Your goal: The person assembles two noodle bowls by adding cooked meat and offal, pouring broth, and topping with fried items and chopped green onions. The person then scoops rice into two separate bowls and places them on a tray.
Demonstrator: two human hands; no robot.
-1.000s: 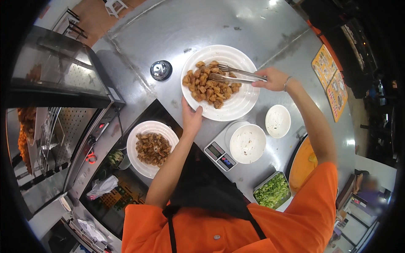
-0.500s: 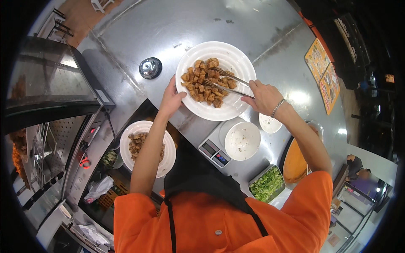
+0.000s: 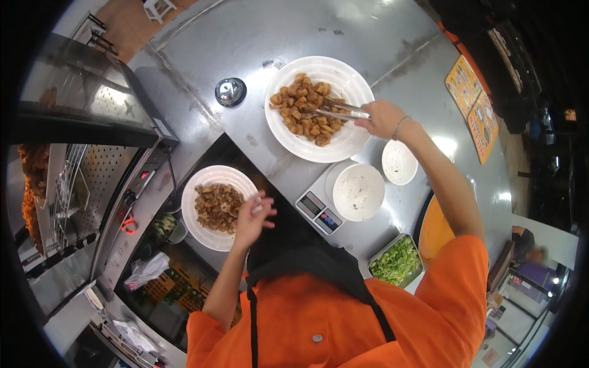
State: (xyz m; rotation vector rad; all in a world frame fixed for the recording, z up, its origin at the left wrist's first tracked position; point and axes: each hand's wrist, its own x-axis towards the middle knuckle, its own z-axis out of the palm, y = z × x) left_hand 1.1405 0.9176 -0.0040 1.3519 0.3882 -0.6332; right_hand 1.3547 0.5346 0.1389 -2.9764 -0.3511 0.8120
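My right hand (image 3: 386, 120) is closed around metal tongs (image 3: 343, 114), whose tips rest among browned, diced chunks of food (image 3: 300, 104), apparently meat. The chunks lie in a large white bowl (image 3: 353, 147) on the steel counter. Lower and to the left, my left hand (image 3: 250, 222) holds nothing, its fingers apart and curved. It is beside the right rim of a smaller white bowl (image 3: 189, 199); whether it touches the rim I cannot tell. Finer chopped brown food (image 3: 216, 207) fills that bowl's middle.
A digital scale (image 3: 311, 205) carries a white bowl (image 3: 368, 193). A smaller bowl (image 3: 400, 161) stands to its right. Nearer are a metal tray of chopped greens (image 3: 394, 260) and a round orange surface (image 3: 434, 236). A call bell (image 3: 230, 92) sits far left, beside a glass display cabinet (image 3: 92, 101).
My left hand has let go of the large bowl's rim and come down to the smaller bowl. My right hand, still holding the tongs in the chunks, has shifted slightly up and right.
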